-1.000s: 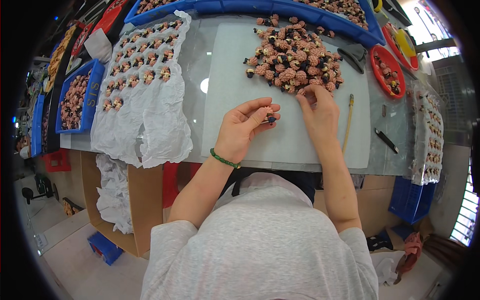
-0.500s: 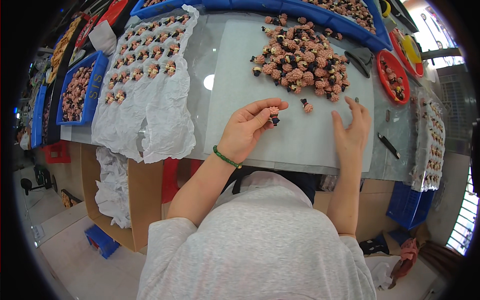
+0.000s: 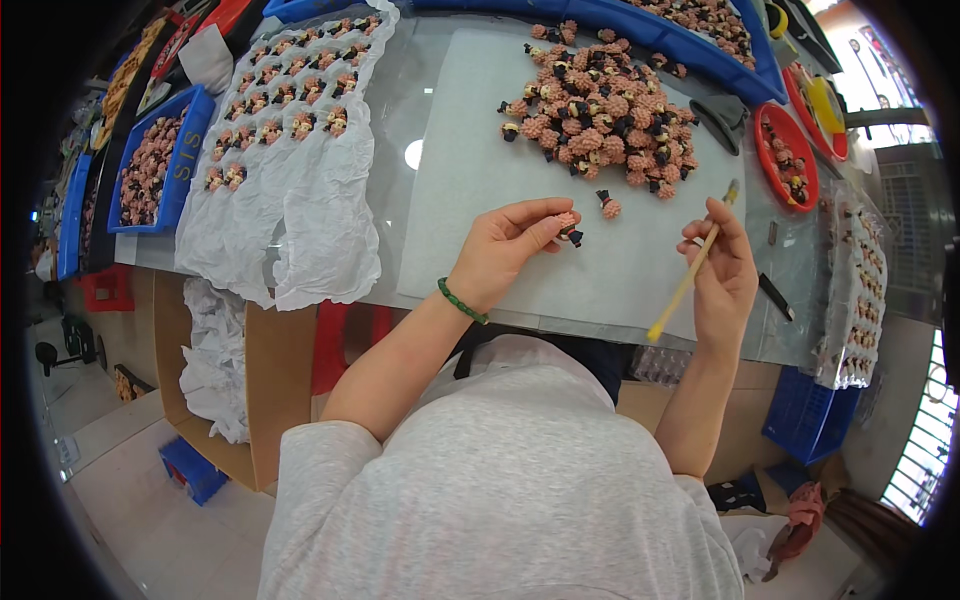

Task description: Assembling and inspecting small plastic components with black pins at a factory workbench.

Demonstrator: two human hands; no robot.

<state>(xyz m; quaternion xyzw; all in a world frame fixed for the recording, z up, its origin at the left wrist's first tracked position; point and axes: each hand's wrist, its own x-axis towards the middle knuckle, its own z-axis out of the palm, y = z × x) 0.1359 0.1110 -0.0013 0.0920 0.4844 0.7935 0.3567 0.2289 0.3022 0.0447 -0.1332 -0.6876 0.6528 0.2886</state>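
Note:
My left hand [image 3: 503,250], with a green bead bracelet at the wrist, pinches a small figurine [image 3: 568,228] between thumb and forefinger. The figurine has a knobbly pink top and a dark lower end. In my right hand [image 3: 722,275] is a thin paintbrush [image 3: 684,284] with a pale yellow handle, held slanting over the right part of the white sheet [image 3: 460,150]. A single loose figurine [image 3: 609,205] lies on the sheet between the hands. Beyond it, a large heap of the same figurines [image 3: 610,115] covers the sheet's far part.
At the left, crumpled white paper [image 3: 325,235] carries rows of figurines. Blue bins [image 3: 190,150] of figurines stand at the far left and along the back [image 3: 690,50]. A red dish [image 3: 768,185], a dark cutter-like tool [image 3: 775,297] and a bagged tray [image 3: 853,300] are at the right.
My right hand, empty and with fingers apart before, now holds the paintbrush. The figurine in my left hand has moved slightly right and tilted.

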